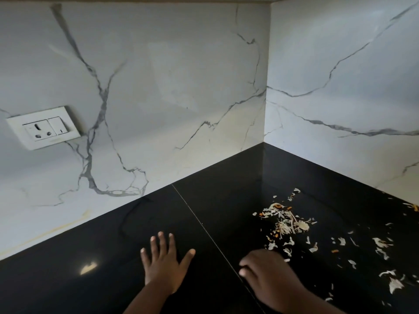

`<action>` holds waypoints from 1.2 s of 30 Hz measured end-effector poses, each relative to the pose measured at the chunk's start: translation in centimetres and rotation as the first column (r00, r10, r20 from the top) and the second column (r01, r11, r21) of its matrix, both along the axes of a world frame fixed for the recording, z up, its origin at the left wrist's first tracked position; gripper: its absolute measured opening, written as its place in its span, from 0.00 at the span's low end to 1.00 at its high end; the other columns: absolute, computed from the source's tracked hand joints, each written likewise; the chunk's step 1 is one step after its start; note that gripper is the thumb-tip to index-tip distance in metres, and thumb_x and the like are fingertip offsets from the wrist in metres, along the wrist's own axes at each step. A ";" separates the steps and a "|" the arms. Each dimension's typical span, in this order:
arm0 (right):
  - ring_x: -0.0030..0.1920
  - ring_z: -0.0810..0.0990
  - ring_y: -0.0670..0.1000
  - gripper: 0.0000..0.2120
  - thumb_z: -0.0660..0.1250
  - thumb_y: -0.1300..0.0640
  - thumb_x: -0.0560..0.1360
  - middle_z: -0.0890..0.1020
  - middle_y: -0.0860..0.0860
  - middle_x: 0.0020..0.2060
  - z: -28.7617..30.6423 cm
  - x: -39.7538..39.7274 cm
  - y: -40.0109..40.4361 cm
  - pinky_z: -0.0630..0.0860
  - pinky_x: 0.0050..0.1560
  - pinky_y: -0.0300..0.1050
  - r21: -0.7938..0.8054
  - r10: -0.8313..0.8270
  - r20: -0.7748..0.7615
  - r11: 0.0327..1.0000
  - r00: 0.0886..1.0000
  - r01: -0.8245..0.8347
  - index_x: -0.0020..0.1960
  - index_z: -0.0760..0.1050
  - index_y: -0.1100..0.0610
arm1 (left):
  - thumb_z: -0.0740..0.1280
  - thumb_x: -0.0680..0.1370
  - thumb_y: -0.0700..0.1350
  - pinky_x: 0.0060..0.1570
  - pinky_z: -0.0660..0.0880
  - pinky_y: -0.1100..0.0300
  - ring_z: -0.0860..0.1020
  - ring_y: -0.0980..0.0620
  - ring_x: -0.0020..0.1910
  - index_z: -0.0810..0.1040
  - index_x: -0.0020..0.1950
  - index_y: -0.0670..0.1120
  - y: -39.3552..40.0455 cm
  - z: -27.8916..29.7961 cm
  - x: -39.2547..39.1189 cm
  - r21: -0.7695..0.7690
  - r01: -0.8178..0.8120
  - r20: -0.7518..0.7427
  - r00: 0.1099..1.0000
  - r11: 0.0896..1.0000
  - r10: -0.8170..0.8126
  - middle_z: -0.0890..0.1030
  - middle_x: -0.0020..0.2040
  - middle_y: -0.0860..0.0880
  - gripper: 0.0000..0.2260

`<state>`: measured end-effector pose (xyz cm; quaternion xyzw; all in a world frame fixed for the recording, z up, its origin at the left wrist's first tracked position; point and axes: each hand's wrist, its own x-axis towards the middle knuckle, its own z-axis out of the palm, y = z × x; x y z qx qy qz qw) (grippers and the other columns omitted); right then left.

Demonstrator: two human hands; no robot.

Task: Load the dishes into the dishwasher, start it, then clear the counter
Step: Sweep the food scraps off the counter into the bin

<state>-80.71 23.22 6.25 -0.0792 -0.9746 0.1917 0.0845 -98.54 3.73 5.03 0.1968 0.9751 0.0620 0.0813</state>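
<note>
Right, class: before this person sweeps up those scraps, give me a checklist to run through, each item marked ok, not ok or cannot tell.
1. Food scraps in view on the black counter: ok.
2. Left hand flat, fingers spread, free: ok.
3. Right hand beside the scraps: ok.
4. Right hand holding anything: cannot tell.
5. Bin or cloth in view: not ok.
6. Socket away from the mess: ok.

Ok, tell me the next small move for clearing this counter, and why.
Probably sweep the right hand rightward through the pale vegetable scraps to gather them into one pile. They lie scattered across the glossy black stone counter just beyond that hand, while the left hand rests flat on bare counter, holding nothing.
</note>
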 end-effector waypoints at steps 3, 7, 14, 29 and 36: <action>0.56 0.81 0.42 0.27 0.43 0.37 0.80 0.82 0.39 0.54 -1.7 -3.6 -3.8 0.75 0.54 0.39 0.146 0.113 0.084 0.981 0.990 -0.124 0.56 0.80 0.43 | 0.42 0.75 0.71 0.74 0.38 0.44 0.37 0.47 0.77 0.40 0.79 0.49 -0.8 -1.0 -1.3 -0.010 -0.011 -0.001 1.000 1.000 0.011 0.39 0.79 0.48 0.39; 0.77 0.56 0.51 0.29 0.46 0.43 0.79 0.59 0.49 0.77 -1.4 -9.2 -6.9 0.50 0.73 0.51 0.176 0.214 0.150 0.955 0.965 -0.239 0.77 0.59 0.54 | 0.41 0.80 0.62 0.74 0.38 0.46 0.37 0.47 0.77 0.40 0.78 0.47 -0.5 -1.5 -2.2 -0.018 0.020 -0.013 1.000 1.000 -0.020 0.39 0.79 0.49 0.32; 0.76 0.33 0.54 0.33 0.42 0.39 0.80 0.41 0.51 0.78 -2.7 -16.7 -5.4 0.30 0.73 0.57 0.208 0.069 0.273 0.970 0.960 -0.129 0.78 0.37 0.54 | 0.25 0.65 0.60 0.74 0.40 0.45 0.38 0.48 0.77 0.41 0.78 0.46 -0.5 -2.5 -3.0 -0.036 0.015 -0.039 0.999 0.999 -0.016 0.40 0.79 0.49 0.43; 0.76 0.33 0.57 0.49 0.31 0.25 0.70 0.40 0.56 0.78 -1.2 -3.3 3.1 0.29 0.71 0.61 0.342 -0.488 0.351 0.861 0.800 0.376 0.78 0.36 0.59 | 0.45 0.81 0.57 0.73 0.43 0.43 0.42 0.46 0.78 0.46 0.79 0.55 -0.6 -1.6 -2.1 0.058 0.032 -0.045 0.999 0.998 -0.029 0.46 0.79 0.48 0.26; 0.72 0.67 0.59 0.39 0.43 0.32 0.78 0.71 0.57 0.70 -1.8 3.9 -1.9 0.51 0.70 0.58 0.321 -0.042 0.126 0.947 0.991 -0.001 0.71 0.69 0.61 | 0.54 0.81 0.52 0.73 0.48 0.43 0.53 0.47 0.77 0.70 0.71 0.58 -1.0 -1.6 -0.4 0.159 0.234 -0.182 0.962 0.959 -0.205 0.64 0.75 0.50 0.18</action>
